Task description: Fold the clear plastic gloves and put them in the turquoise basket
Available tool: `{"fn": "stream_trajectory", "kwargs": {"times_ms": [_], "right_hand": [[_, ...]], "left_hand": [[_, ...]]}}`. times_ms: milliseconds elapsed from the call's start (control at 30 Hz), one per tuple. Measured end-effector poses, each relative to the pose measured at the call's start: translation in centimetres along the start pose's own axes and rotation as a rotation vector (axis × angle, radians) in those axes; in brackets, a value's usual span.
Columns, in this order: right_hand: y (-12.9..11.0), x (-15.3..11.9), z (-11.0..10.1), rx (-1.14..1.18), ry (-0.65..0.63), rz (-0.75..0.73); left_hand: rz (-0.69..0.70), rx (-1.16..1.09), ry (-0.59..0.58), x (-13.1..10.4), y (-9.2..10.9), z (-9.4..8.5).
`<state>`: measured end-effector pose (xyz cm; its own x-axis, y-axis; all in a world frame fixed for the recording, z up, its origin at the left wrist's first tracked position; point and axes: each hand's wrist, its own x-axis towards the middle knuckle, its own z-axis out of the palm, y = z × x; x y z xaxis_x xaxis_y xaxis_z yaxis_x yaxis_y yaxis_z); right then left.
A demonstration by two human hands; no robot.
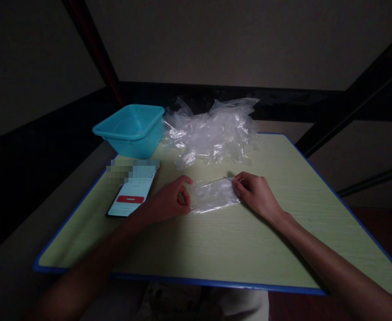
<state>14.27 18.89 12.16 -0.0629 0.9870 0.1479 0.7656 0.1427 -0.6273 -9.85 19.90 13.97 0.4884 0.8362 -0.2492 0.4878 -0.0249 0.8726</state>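
A clear plastic bag lies flattened just above or on the light wooden-look table, stretched between my two hands. My right hand pinches its right end between thumb and fingers. At the left end is my left hand, thumb and forefinger curved, touching the bag's corners. Behind the bag, a loose heap of crumpled clear plastic bags covers the table's back edge.
A turquoise plastic basin stands at the back left, beside the heap. A phone with a lit screen lies left of my left hand, partly blurred out. The table has a blue rim. Dark bars cross the background.
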Motion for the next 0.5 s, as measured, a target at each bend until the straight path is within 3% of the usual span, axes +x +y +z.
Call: {"fn": "stream_trajectory", "kwargs": {"times_ms": [500], "right_hand": [[0.19,-0.20,0.68,-0.340,0.068,0.035]], "left_hand": [[0.039,0.105,0.058,0.24,-0.34,0.42]]}}
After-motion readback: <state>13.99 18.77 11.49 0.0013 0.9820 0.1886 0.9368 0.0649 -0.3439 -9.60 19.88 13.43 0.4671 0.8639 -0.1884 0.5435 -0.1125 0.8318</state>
